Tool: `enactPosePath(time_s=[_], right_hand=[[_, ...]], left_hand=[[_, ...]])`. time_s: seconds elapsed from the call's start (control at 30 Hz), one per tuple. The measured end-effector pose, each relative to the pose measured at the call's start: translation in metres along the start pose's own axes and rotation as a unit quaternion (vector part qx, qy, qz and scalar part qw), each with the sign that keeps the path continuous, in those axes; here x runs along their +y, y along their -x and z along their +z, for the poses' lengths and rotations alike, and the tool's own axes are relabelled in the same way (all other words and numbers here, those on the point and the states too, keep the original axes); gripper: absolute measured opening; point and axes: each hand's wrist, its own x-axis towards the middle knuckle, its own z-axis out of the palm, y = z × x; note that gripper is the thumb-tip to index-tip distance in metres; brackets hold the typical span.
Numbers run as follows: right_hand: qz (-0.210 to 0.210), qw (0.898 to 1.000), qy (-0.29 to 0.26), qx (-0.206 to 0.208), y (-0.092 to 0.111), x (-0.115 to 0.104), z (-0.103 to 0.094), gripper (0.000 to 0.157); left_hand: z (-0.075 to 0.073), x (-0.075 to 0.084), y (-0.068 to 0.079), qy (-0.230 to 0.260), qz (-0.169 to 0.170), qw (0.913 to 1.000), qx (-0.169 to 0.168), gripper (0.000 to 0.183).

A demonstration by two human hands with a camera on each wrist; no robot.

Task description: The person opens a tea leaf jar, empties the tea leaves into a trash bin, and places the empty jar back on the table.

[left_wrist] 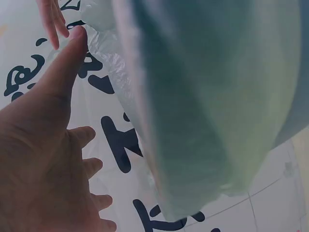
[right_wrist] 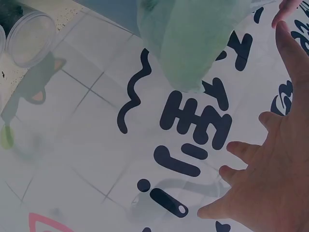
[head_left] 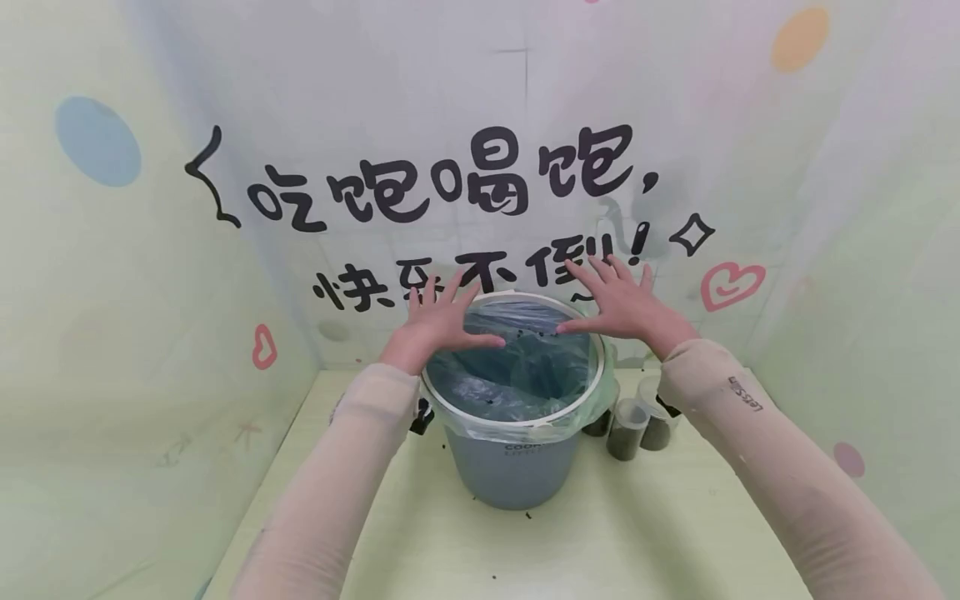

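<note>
A grey-blue trash bin (head_left: 512, 471) stands on the table, lined with a thin green plastic bag (head_left: 517, 358) folded over its white rim ring (head_left: 592, 392). Dark specks lie on the liner. Above the bin's left side my left hand (head_left: 438, 321) is held with fingers spread, holding nothing. My right hand (head_left: 626, 304) hovers over the right side in the same way, fingers apart and nothing in it. Both thumbs point inward over the bin's mouth with a gap between them. In the left wrist view the bag's overhang (left_wrist: 217, 145) hangs beside my palm.
To the bin's right, several clear jars (head_left: 627, 429) with dark contents stand close together. Small dark bits are scattered over the pale table (head_left: 637, 542). A printed backdrop (head_left: 420, 92) with black lettering rises behind and at both sides.
</note>
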Motion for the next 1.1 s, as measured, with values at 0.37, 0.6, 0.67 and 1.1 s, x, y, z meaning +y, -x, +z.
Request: enactPosePath(time_s=[0.37,0.6,0.67,1.1], right_hand=[[0.004,1.0,-0.008,-0.008,0.006,0.007,0.003,0.104],[0.012,1.0,-0.011,-0.011,0.009,0.012,0.004,0.104],[0.014,1.0,-0.014,-0.011,0.01,0.014,0.005,0.104],[0.034,0.999,-0.023,-0.019,0.014,0.029,0.009,0.105]], left_hand=[[0.009,-0.018,0.002,0.022,0.006,0.9997,-0.004,0.102],[0.011,-0.027,0.003,0.04,-0.018,0.9988,-0.023,0.086],[0.012,-0.029,0.002,0.038,-0.02,0.9987,-0.026,0.083],[0.016,-0.037,-0.001,0.049,-0.033,0.9979,0.028,0.053]])
